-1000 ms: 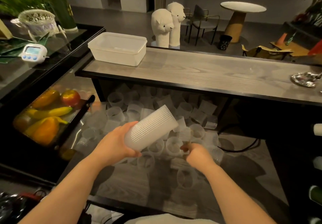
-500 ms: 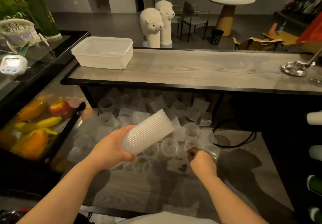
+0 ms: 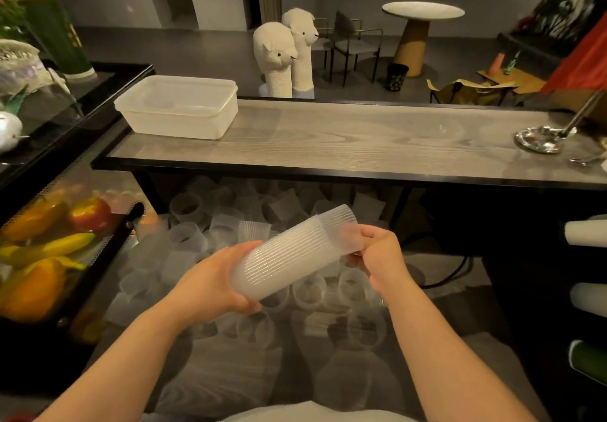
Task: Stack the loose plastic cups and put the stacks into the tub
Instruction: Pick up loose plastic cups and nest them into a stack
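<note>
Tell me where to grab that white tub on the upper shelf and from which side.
Take the tub by its two short end walls, just under the rim, coming down from above with a hand on each end. It sits upright and open on the shelf with bare wood around it, and the protruding lip gives fingers a ledge. The left hand and right hand hold the cup stack now.

The room is dim, with soft light falling from above onto the grey surface (image 3: 345,139). Under it the cups (image 3: 203,234) sit in dark shadow (a bit fuzzy). Straight lines bend near the picture's edges. Far things look grainy.
</note>
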Demonstrator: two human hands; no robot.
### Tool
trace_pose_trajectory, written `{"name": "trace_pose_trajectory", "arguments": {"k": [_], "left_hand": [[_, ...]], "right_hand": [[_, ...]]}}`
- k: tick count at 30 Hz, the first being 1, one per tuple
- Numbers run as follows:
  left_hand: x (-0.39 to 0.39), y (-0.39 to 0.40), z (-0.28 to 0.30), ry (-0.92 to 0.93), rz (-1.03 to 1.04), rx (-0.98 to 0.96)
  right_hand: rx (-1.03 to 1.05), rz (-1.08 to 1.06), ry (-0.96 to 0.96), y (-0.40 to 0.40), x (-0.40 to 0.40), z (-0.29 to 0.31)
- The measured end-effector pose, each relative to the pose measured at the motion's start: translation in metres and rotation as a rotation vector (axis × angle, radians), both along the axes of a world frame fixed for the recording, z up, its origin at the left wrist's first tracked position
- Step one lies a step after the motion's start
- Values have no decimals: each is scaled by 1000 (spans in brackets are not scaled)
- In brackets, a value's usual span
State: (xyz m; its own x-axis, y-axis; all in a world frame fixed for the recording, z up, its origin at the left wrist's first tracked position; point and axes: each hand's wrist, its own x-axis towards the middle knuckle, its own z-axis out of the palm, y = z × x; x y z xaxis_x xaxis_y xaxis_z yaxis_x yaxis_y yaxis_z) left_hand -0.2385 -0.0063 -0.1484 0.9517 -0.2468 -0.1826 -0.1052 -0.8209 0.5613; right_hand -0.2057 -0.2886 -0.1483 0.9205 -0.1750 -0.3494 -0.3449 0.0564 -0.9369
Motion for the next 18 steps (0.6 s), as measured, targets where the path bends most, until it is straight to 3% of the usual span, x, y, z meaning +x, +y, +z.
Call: {"name": "trace_pose_trajectory", "arguments": {"k": [8,12,14,18], "left_hand": [[0,1,-4,-16,-5,37],[-1,10,-5,-22,33,32],[0,16,-6,-26,75,31],[-3,29,-12,-38,141,33]], "right_hand": [[-272,178,-94,13,0,-6],[-271,235,-120,18,3,-17],[-227,215,-82,23,6,-31],[-488,450,143,41,6,-89]]}}
